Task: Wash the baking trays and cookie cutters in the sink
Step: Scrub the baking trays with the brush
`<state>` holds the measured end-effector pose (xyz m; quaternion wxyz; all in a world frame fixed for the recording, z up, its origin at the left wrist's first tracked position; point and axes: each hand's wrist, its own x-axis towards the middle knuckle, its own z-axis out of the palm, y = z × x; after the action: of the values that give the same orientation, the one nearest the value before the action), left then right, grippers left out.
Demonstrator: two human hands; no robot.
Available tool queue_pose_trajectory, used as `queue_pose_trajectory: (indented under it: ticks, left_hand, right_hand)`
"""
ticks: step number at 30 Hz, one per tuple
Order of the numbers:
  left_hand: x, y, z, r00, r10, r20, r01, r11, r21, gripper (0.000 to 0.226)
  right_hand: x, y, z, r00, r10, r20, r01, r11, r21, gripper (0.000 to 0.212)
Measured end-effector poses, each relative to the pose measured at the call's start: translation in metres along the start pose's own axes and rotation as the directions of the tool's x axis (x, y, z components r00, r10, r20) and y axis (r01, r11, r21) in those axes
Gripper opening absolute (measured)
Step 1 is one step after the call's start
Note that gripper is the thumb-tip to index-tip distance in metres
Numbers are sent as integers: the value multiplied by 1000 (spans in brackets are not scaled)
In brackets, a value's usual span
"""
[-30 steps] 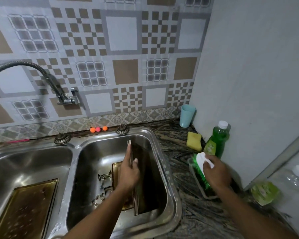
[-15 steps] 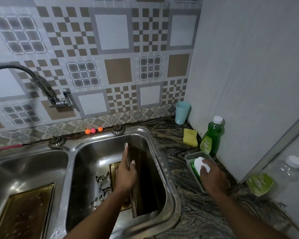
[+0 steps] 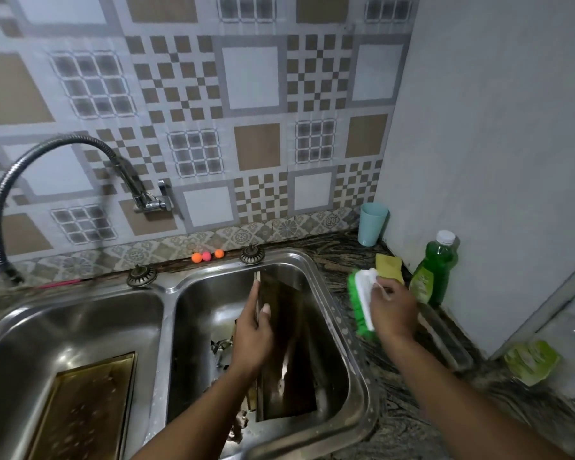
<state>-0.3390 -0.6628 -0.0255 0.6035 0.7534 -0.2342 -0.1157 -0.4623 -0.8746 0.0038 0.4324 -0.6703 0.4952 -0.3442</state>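
Steel double sink (image 3: 168, 327) | left hand (image 3: 251, 340) grips upright baking tray (image 3: 291, 366) | right hand (image 3: 394, 310) clasps green scrub brush (image 3: 362, 300)

The person is showing two bare forearms (image 3: 193, 413) coming in from the lower edge of the frame, each ending in a bare hand, the left hand (image 3: 253, 336) and the right hand (image 3: 394, 310), with short nails.

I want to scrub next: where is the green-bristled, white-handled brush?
Head view, right side: the right hand holds the green-bristled brush above the dark marbled counter, right of the steel sink's right basin, near the yellow sponge and green soap bottle.
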Motion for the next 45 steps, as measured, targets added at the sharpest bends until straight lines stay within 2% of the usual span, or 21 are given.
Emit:
queue_pose_trajectory:
  ticks: [4,6,8,9,12,13,17,19,21,24,28,32,35,39,42,45]
  left_hand:
    - [0,3,-17,996,56,-65,-57,998,-16,55]
    - [1,1,-27,994,26,-104,-32,998,-55,53]
    - [0,-4,-44,985,-33,-171,13,993,-115,52]
    - [-2,-7,-53,980,-46,-193,22,992,-127,52]
    - [-13,-4,-74,987,-23,-157,8,995,-96,52]
    - [-14,-2,-80,990,-13,-142,2,997,-81,51]
    - [5,-18,-108,972,-90,-216,57,987,-153,49]
    - [-4,-22,-119,962,-116,-247,80,985,-150,50]
    - [-11,-23,-126,965,-81,-248,54,992,-114,50]
    - [7,-34,-139,944,-129,-302,78,982,-173,52]
    - [16,-36,-153,945,-127,-302,72,980,-187,49]
    - [24,-30,-154,939,-154,-308,81,968,-239,48]
    - [20,-37,-154,932,-177,-317,88,957,-275,49]
    - [24,-36,-145,933,-205,-297,125,956,-266,49]
    - [25,-39,-143,918,-206,-340,104,950,-295,50]
    - [32,-31,-129,909,-219,-355,105,944,-313,49]
  right_hand:
    - [-53,-51,74,985,-58,164,34,989,147,17]
    - [-93,-71,105,963,-165,213,124,973,196,14]
    - [-125,-78,119,922,-289,257,250,953,173,16]
    - [-127,-75,123,920,-300,253,271,952,143,16]
    - [-112,-71,127,979,-125,163,116,991,58,15]
    - [-117,-78,133,981,-131,146,120,989,82,16]
    - [-170,-100,161,885,-357,300,309,931,197,19]
    - [-171,-85,166,922,-279,268,251,959,133,16]
    - [-177,-77,167,960,-197,197,180,978,104,13]
    - [-211,-79,170,916,-311,255,267,944,195,14]
    - [-212,-61,163,970,-195,143,171,971,167,13]
    - [-234,-58,158,914,-316,253,268,941,206,16]
    - [-224,-44,149,957,-233,172,203,964,173,15]
    - [-234,-31,141,911,-294,290,248,951,184,16]
    - [-214,-9,126,952,-196,234,174,978,114,22]
    - [-213,-14,120,911,-284,299,237,954,184,20]
